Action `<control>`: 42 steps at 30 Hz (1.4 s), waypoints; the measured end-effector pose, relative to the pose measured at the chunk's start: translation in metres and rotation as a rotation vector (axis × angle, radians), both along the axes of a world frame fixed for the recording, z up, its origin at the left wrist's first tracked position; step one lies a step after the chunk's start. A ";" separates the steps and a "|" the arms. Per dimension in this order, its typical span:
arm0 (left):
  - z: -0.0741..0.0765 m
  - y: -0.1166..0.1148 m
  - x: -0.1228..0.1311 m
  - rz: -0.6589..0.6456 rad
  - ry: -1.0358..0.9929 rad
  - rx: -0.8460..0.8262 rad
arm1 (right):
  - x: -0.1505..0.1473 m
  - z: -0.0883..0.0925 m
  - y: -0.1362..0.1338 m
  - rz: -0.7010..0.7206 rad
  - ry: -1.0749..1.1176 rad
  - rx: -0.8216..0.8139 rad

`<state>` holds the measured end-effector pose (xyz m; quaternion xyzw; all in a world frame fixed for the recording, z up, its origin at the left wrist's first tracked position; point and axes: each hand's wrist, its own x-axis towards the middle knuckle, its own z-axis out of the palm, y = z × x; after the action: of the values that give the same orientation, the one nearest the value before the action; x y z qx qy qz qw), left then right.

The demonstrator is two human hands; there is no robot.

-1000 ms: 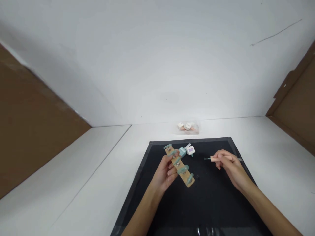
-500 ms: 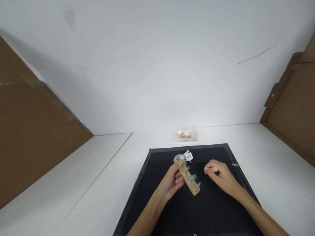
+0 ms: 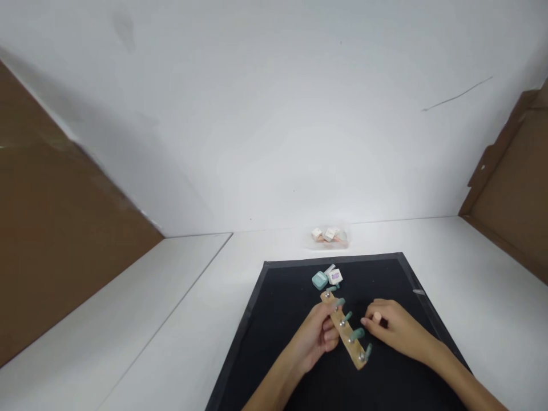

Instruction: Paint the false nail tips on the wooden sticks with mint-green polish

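My left hand [image 3: 317, 337] is closed around the upper part of a narrow wooden strip [image 3: 358, 361], thumb on top. Along the strip sit several shiny metal knobs, each carrying a green press-on nail [image 3: 357, 335]. The strip slants down to the right, held above the black mat. My right hand [image 3: 396, 328] is curled just right of the strip, fingers bent inward. A small pale pinkish tip shows between its fingers; I cannot make out what it is. Beyond the strip lie a green square-shaped piece [image 3: 319, 279] and a white block with a purple mark [image 3: 335, 277].
The black mat [image 3: 291, 279] with a taped border lies on a white table [image 3: 205, 319]. Behind it stands a clear tray [image 3: 317, 245] with white blocks and pinkish pieces. Brown cardboard panels [image 3: 64, 228] flank both sides, with a white wall [image 3: 274, 114] behind.
The strip and my left hand have come down and nearer, uncovering the green piece beyond. My right hand has also come lower and nearer. The view has shifted slightly.
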<state>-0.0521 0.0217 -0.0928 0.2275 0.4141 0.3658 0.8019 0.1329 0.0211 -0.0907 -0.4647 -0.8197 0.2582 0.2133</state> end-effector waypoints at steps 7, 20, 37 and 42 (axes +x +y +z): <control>0.000 -0.007 0.009 -0.130 0.034 -0.038 | 0.014 0.001 0.001 -0.118 0.155 0.114; -0.005 -0.005 0.010 -0.209 0.034 -0.135 | 0.008 -0.012 0.007 -0.046 0.261 0.276; -0.014 -0.005 0.011 -0.247 -0.036 -0.215 | 0.008 0.000 -0.003 -0.036 0.487 0.269; -0.012 -0.006 0.012 -0.276 -0.037 -0.241 | 0.007 0.005 -0.006 0.072 0.586 0.180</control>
<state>-0.0400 0.0158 -0.1044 0.1774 0.4050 0.2042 0.8734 0.1395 0.0149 -0.0856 -0.3202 -0.7587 0.3151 0.4717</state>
